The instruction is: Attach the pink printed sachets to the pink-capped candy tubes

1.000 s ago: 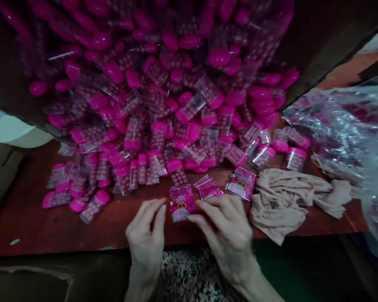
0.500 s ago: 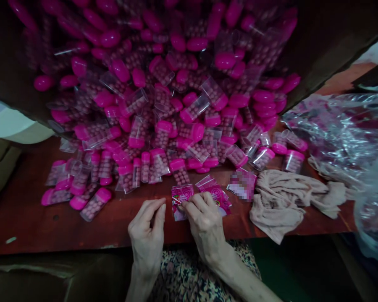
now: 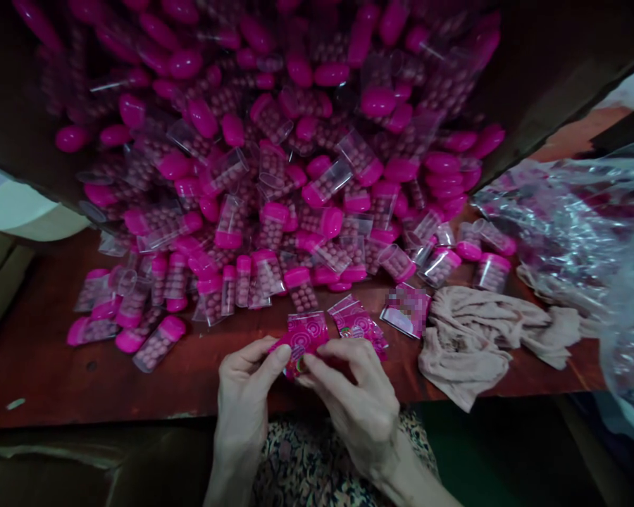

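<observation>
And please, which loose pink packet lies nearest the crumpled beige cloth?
The rightmost loose, square pink packet, beside the crumpled beige cloth; the others are further left.

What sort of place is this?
Probably a packing workshop: a big heap of pink-capped tubes, small printed packets in front of it, and a large clear bag alongside.

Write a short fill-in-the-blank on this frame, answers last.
1. The left hand holds a patterned packet, its ____ on top.
2. The right hand touches the ____ packet.
3. The crumpled cloth lies toward the person's ____ side of the table.
4. The clear containers have caps coloured ____.

Missing words: thumb; same; right; pink.
</observation>
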Motion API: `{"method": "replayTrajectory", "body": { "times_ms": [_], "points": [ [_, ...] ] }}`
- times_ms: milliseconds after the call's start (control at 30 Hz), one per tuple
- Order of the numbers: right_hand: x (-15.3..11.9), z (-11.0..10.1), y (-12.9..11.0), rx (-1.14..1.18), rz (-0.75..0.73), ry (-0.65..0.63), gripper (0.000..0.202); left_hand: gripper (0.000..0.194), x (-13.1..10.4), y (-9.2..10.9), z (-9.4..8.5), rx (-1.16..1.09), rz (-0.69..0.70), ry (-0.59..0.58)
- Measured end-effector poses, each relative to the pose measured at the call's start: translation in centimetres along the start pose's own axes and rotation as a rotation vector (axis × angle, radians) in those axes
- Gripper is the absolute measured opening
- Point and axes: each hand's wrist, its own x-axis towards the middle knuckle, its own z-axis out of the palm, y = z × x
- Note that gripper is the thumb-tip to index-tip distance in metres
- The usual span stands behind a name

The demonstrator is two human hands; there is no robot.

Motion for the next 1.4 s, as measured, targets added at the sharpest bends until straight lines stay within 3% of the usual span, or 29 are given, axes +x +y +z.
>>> {"method": "replayTrajectory", "body": {
  "times_ms": [133,233,333,533,633,867,1033,1167,1300,1400],
  "points": [
    [0.1,0.5,-0.4,0.177,0.363,0.017,0.037,0.018,0.0,0.3,0.5,-0.136,-0.040,0.143],
    [0.3,0.7,-0.5,0.303,0.498,-0.037,0.008,0.017,-0.1,0.2,0.8,-0.170,-0.019,0.147],
    [0.5,0.7,-0.6,0.314,0.445,-0.036,0.019,0.014,-0.3,0.1,1.1,-0.205,0.003,0.132],
    [0.4,0.5,-0.7,0.252,0.242,-0.013,0.014,0.019,-0.4,0.0,1.4,-0.238,-0.034,0.125],
    [0.6,0.4,-0.7,0.221,0.258,-0.074,0.016,0.021,-0.4,0.0,1.2,-0.241,-0.045,0.135],
    [0.9,0.5,-0.6,0.235,0.337,-0.164,0.022,0.020,-0.3,-0.6,0.4,-0.228,0.099,0.190],
    [1.3,0.3,-0.6,0.189,0.436,-0.266,0.031,0.029,-0.7,-0.1,0.8,-0.211,-0.024,0.059],
    [2.0,0.3,-0.1,0.157,0.407,-0.315,0.035,0.016,-0.6,0.1,1.1,-0.256,-0.058,0.131],
    [3.5,1.4,1.0,-0.212,0.325,-0.158,0.028,0.014,0.1,0.5,0.8,-0.343,-0.061,0.171],
    [4.5,3.0,2.0,-0.504,0.322,-0.176,0.028,0.014,0.5,0.9,0.5,-0.394,-0.062,0.167]
  ]
}}
